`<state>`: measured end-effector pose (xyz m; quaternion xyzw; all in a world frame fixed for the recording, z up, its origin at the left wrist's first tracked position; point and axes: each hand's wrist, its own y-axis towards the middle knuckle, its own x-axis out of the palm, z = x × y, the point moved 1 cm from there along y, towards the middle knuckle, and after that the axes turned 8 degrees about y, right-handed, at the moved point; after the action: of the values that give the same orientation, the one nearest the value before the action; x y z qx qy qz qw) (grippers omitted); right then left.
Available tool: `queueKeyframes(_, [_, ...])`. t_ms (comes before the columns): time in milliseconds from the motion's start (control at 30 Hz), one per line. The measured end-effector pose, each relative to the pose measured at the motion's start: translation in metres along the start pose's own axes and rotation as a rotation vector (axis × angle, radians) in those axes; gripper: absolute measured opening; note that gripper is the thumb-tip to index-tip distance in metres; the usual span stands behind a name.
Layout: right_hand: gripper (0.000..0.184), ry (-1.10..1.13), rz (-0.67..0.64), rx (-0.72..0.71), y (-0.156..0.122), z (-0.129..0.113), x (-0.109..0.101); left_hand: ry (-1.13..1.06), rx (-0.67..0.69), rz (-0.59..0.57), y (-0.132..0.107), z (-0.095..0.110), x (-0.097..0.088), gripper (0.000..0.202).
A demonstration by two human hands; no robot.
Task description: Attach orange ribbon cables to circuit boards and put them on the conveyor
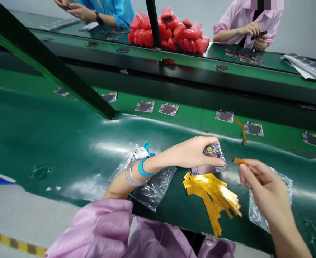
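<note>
My left hand (198,152) grips a circuit board (211,161) by its edges, with a small yellow patch showing on the board. A turquoise strap and a clear band circle that wrist. Pinched in my right hand (264,182) is an orange flex cable (240,161), its dark connector end pointing at the board but apart from it. Just below the board, a fanned pile of yellow-orange flex cables (214,197) lies on the green mat (74,143). Clear plastic bags lie under my left forearm (155,186) and beside my right hand (257,211).
Several circuit boards (168,109) lie along the green strip beyond the mat; one has an orange cable (241,130) attached or touching. A slanted green post (50,64) stands at the left. Across the line are red bagged bundles (171,32) and two people working (250,30).
</note>
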<state>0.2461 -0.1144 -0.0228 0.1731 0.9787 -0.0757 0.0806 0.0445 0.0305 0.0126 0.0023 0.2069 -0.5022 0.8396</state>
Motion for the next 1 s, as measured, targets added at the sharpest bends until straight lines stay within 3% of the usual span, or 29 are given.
queueKeyframes(167, [0.029,-0.051,-0.070,0.024,-0.011,-0.005,0.008,0.078,-0.013,-0.031,-0.006,0.004,0.009,0.034])
queueKeyframes(333, [0.030,-0.008,-0.028,0.046,-0.015,-0.010,0.017,0.076,-0.016,-0.050,-0.007,0.005,0.012,0.033])
queueKeyframes(567, [0.030,-0.102,-0.099,0.038,-0.014,-0.010,0.012,0.089,0.005,-0.063,-0.008,0.006,0.013,0.033])
queueKeyframes(800, [0.029,-0.114,-0.052,0.080,-0.018,-0.015,0.013,0.074,-0.008,-0.078,-0.008,0.005,0.013,0.032])
queueKeyframes(1000, [0.029,-0.100,-0.096,0.068,-0.016,-0.007,0.008,0.086,-0.006,-0.085,-0.008,0.002,0.014,0.028])
